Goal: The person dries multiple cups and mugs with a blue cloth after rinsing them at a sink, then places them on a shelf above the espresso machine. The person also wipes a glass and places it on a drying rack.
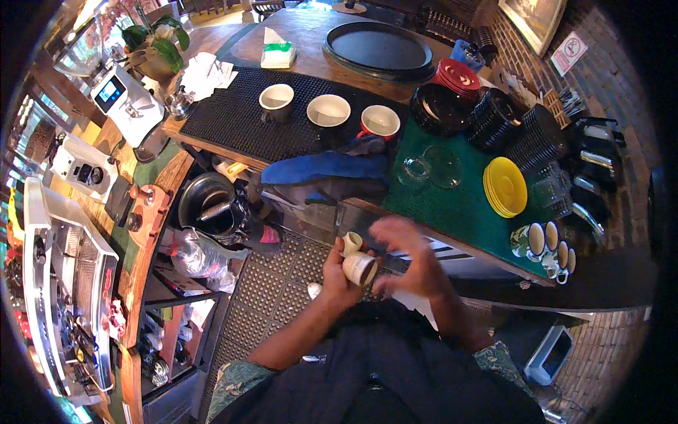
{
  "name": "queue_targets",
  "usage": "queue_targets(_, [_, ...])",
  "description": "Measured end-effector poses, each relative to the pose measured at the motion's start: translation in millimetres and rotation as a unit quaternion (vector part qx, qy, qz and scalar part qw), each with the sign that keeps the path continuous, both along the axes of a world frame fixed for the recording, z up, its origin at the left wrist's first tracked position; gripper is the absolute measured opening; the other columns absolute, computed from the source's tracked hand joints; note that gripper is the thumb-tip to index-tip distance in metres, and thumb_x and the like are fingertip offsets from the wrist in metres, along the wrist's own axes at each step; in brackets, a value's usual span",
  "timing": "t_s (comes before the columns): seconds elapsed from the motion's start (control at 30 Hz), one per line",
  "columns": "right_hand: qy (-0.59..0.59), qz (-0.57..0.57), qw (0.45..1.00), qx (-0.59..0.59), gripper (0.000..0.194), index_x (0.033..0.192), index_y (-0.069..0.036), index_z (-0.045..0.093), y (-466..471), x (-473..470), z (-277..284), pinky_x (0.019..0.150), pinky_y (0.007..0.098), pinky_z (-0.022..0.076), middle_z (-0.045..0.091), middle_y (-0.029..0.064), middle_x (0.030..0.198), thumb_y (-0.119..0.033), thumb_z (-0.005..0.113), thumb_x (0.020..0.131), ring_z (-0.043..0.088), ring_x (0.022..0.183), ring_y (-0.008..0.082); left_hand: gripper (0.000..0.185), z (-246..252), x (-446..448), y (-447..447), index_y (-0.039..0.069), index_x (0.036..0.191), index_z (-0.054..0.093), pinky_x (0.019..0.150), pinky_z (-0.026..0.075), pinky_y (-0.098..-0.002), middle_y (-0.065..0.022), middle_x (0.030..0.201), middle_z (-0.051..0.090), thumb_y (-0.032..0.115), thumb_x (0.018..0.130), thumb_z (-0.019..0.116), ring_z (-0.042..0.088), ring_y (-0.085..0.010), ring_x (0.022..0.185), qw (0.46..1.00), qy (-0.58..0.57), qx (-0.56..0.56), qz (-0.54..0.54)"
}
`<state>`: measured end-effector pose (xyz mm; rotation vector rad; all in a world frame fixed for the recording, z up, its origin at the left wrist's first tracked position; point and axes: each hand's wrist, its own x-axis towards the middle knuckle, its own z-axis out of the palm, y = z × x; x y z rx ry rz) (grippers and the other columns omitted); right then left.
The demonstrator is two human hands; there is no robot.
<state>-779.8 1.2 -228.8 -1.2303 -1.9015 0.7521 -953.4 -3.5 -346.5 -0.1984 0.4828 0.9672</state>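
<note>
Before my body, over the floor, my left hand (338, 276) holds two small ceramic vessels together. One is a beige cup (358, 266) tilted on its side, its mouth facing down and to the right. Just above it is a smaller cream vessel (353, 242), possibly a little jug. My right hand (416, 259) is beside them, blurred, with its fingers apart and nothing visible in them. Ahead, a dark cup (276, 100), a second dark cup (328, 112) and a red cup (380, 123), all pale inside, stand on a black rubber bar mat (228, 116).
Blue and dark cloths (323, 169) hang at the counter's edge. Yellow saucers (505, 186), black plates (439, 111) and mugs (535, 241) occupy the right counter. At left are an espresso machine (69, 265), a coffee grinder (130, 108) and a black bin (204, 199). A round tray (377, 47) lies beyond.
</note>
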Motion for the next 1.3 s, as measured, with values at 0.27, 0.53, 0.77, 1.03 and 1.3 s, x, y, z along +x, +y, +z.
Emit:
queue_targets(0.27, [-0.064,-0.245,0.965,0.073,0.072,0.143,-0.004,0.051,96,21,-34,0.109,0.0432,0.042,0.056,0.02,0.14,-0.018,0.083,0.08,0.056,0.126,0.0395,0.04,6,-61,9,0.015,0.122,0.06,0.082,0.06,-0.0488,-0.0103,0.099,0.067,0.05,0.102,0.053,0.069,-0.0286,0.086,0.999,0.032,0.036,0.023])
queue_targets(0.53, [0.55,-0.105,0.825,0.075,0.053,0.146,0.002,0.043,103,53,-42,0.099,0.043,0.0535,0.057,0.0218,0.137,-0.033,0.042,0.106,0.061,0.12,0.0321,0.042,24,-156,-59,0.009,0.116,0.064,0.088,0.058,-0.0489,-0.0103,0.099,0.069,0.047,0.102,0.05,0.07,-0.028,0.088,0.975,-0.011,0.098,0.2])
queue_targets(0.77, [0.528,0.181,0.77,-0.308,0.073,0.152,-0.005,0.038,73,-202,-2,0.08,0.036,0.0577,0.054,0.0134,0.141,-0.038,0.066,0.093,0.065,0.106,0.0274,0.042,53,-256,-137,0.008,0.118,0.062,0.085,0.058,-0.0471,-0.01,0.1,0.069,0.046,0.103,0.05,0.07,-0.027,0.089,0.895,0.108,0.141,0.41])
queue_targets(1.03, [0.44,0.474,0.689,-0.328,0.072,0.145,0.0,0.04,-83,-503,94,0.089,0.0471,0.0585,0.059,0.0182,0.128,-0.028,0.074,0.089,0.066,0.107,0.0338,0.04,56,-395,-285,0.009,0.126,0.055,0.083,0.059,-0.0484,-0.0125,0.1,0.066,0.041,0.102,0.054,0.07,-0.0307,0.088,0.802,0.174,0.185,0.541])
queue_targets(1.3, [0.36,0.589,0.721,-0.062,0.052,0.136,0.001,0.053,-177,-846,260,0.084,0.0276,0.0541,0.064,0.0106,0.123,-0.019,0.075,0.093,0.065,0.103,0.0154,0.043,105,-519,-419,0.009,0.131,0.049,0.08,0.059,-0.0515,-0.0143,0.096,0.064,0.04,0.102,0.054,0.07,-0.0329,0.083,0.727,0.288,0.132,0.609])
